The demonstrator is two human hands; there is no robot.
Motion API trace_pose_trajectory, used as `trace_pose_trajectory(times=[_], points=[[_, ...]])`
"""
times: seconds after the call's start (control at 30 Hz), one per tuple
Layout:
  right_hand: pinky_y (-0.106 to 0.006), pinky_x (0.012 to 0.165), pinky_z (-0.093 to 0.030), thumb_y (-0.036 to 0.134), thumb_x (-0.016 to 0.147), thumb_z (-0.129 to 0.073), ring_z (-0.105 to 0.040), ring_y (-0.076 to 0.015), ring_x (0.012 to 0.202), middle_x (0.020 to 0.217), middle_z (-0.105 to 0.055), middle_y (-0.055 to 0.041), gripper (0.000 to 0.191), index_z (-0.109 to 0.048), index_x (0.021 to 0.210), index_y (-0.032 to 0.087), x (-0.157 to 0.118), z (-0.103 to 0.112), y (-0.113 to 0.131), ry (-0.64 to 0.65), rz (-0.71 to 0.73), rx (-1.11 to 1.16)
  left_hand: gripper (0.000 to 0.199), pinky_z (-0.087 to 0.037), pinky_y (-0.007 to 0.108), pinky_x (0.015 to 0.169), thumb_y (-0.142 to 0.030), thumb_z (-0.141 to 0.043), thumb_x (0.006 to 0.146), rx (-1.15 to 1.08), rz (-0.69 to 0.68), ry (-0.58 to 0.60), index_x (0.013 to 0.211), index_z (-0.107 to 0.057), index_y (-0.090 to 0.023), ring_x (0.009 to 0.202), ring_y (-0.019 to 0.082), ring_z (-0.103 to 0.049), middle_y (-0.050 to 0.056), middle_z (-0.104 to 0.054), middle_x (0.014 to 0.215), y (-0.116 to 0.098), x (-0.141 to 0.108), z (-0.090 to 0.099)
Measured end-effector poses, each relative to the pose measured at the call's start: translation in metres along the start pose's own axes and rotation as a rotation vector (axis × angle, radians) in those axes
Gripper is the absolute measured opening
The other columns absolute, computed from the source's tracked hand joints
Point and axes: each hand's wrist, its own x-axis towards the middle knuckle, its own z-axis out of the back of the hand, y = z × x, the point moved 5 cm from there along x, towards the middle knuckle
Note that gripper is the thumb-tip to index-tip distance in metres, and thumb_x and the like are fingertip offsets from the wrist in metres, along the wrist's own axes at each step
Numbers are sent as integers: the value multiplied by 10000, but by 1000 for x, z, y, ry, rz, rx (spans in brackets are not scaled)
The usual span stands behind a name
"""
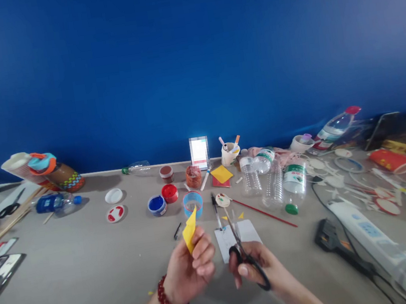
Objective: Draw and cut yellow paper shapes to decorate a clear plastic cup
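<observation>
My left hand (194, 261), with a red bead bracelet at the wrist, pinches a folded piece of yellow paper (190, 234) held upright above the table. To its right, my right hand (254, 263) grips black-handled scissors (236, 238), blades pointing away from me and apart from the paper. Beneath the scissors lies a white sheet (250, 231) with faint writing. Small yellow scraps (240, 215) rest just beyond it. A blue ring-shaped piece (192, 203) stands past the left hand. Behind that sit open jars of blue paint (156, 205) and red paint (170, 193).
At the right are a glue gun (343, 248), a white power strip (368, 229) and several plastic bottles (293, 182). A thin red brush (264, 212) lies diagonally. Yellow square paper (221, 173) is near the pen cup (230, 153). Leftward are a water bottle (55, 204) and another pair of scissors (9, 207).
</observation>
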Motion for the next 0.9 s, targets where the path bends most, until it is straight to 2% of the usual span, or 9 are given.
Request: trace_pose_trajectory(times=[0.1,0.2,0.37,0.5,0.57,0.67,0.73,0.83,0.9], points=[[-244,572,-428,535,683,-769,-546,-146,603,719,-650,-51,425,-663,821,147,5,7,16,-185,35,-29,271,-162,59,295,-144,-547,888,-154,63,-24,653,-418,-185,324,27,-191,-95,-306,441,12,-6,5],[-230,563,-415,468,692,-779,-487,-131,631,809,-630,-36,398,-673,940,176,10,12,35,-320,98,-66,302,-82,77,255,-155,-559,878,-170,149,-20,629,-391,-198,294,25,-39,-118,-239,366,26,-11,5],[-212,539,-378,385,678,-800,-438,-110,599,696,-493,28,440,-651,1042,188,22,6,44,-308,143,-82,331,-54,99,224,-170,-595,852,-123,248,-28,606,-376,-204,266,6,58,-142,-198,293,40,-13,3],[-222,546,-386,387,669,-793,-454,-122,620,704,-507,15,388,-632,951,173,27,1,38,-355,146,-46,359,-33,103,216,-228,-629,846,-59,266,-27,607,-362,-212,246,-1,80,-154,-167,277,42,-15,6],[-223,547,-391,370,657,-798,-452,-120,617,704,-517,12,362,-618,903,174,27,0,36,-387,149,-31,338,-84,106,203,-287,-617,857,-9,305,51,623,-385,-218,223,11,22,-139,-227,279,43,-15,5],[-222,534,-396,363,643,-806,-450,-113,596,683,-518,18,356,-619,881,176,25,-1,34,-410,135,-15,298,-294,149,218,-418,-533,893,153,385,200,683,-478,-214,219,64,-230,-65,-434,350,44,-12,2],[-219,520,-393,371,624,-818,-451,-112,585,668,-520,22,368,-628,873,177,24,0,34,-420,121,-2,397,-406,199,278,-528,-444,910,307,364,210,729,-542,-188,283,101,-392,-5,-538,438,41,-8,6],[-220,526,-396,382,594,-836,-463,-115,591,667,-532,20,387,-637,852,173,21,3,33,-457,105,13,542,-479,237,372,-623,-408,891,546,218,95,837,-628,-131,405,135,-543,59,-628,593,30,-3,19],[-225,543,-405,396,598,-833,-476,-118,603,683,-542,14,390,-638,849,169,21,5,32,-469,93,21,575,-524,258,481,-654,-445,868,680,-49,-14,986,-656,-133,549,159,-610,91,-676,771,14,-4,25]])
